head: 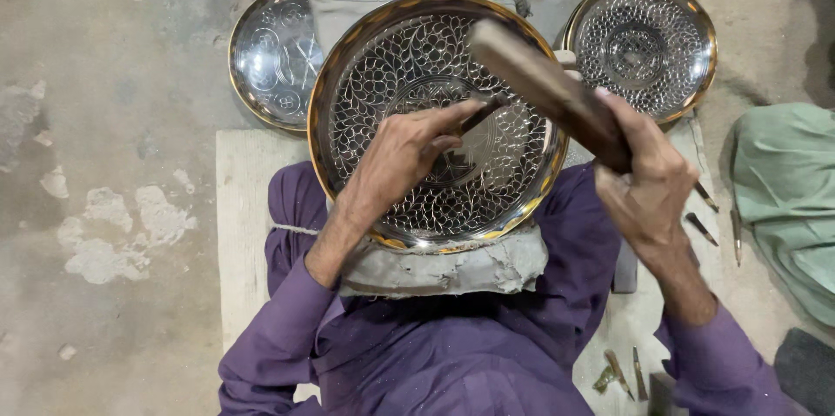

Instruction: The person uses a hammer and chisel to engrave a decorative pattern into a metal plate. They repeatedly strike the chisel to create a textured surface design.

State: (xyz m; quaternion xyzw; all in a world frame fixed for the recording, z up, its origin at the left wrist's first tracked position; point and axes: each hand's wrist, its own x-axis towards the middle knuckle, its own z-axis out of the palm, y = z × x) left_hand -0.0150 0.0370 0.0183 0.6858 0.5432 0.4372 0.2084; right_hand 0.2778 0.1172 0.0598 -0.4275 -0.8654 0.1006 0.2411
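Big plate [435, 120] on lap, propped on grey pad [452, 264]. Leaf pattern looks chased nearly all over, only centre bit seems left. Left hand [396, 155] pinches chisel [481, 113] tight against centre; right hand [648, 177] fisted round mallet [548, 90], raised above plate.

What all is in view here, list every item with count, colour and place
Large engraved plate: one, silver with gold rim, centre, on grey clay pad.
Smaller plates: two, silver with gold rims, upper left and upper right.
Chisel: one, dark, tip on large plate.
Mallet: one, brown wood, raised over large plate.
Spare chisels: several, dark, floor at right and lower right.
Cloth: one, green, right edge.
Left hand: holds chisel.
Right hand: grips mallet.
Sleeves: purple, bottom.
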